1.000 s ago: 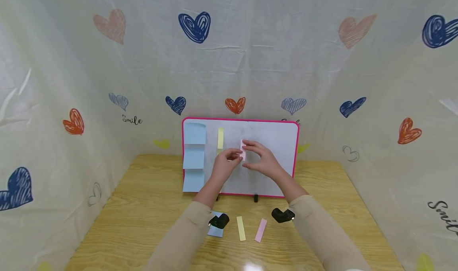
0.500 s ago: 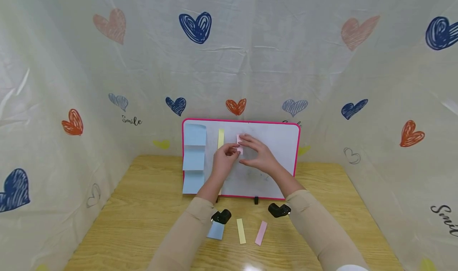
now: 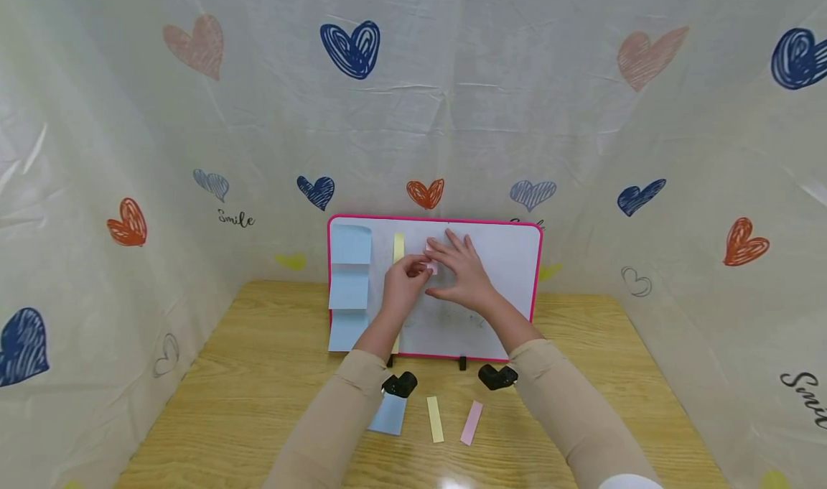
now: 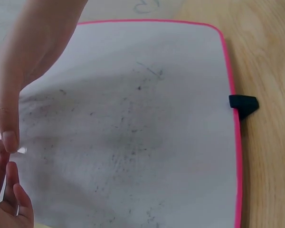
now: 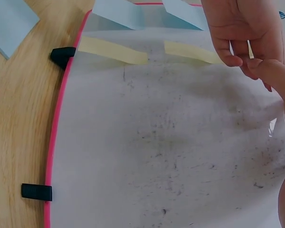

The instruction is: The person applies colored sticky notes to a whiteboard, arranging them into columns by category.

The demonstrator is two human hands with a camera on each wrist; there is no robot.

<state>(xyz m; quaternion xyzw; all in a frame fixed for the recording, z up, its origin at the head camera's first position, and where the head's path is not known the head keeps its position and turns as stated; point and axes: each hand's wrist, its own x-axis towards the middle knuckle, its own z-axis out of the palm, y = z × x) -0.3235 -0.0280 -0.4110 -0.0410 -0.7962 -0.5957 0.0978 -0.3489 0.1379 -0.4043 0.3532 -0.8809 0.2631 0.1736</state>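
Note:
A pink sticky strip (image 3: 432, 268), mostly covered by fingers, lies at the upper middle of the whiteboard (image 3: 497, 281). My left hand (image 3: 402, 286) pinches it near its lower end. From the right, my right hand (image 3: 464, 275) spreads its fingers over the strip's upper part and the board. Its thumb sits lower, close to the left fingertips, as the right wrist view shows with the right thumb (image 5: 263, 66). Left of the hands, a yellow strip (image 3: 398, 246) is stuck upright on the board, and a second yellow strip (image 5: 111, 50) is below it.
Several blue sticky notes (image 3: 349, 286) form a column along the board's left side. On the wooden table (image 3: 258, 374) lie a blue note pad (image 3: 388, 415), a yellow strip pad (image 3: 435, 419) and a pink strip pad (image 3: 472, 423). Black feet (image 3: 462, 363) support the board.
Both hands have moved slightly up and left with the pink strip. The right hand's fingers have spread out and upward over the strip and board.

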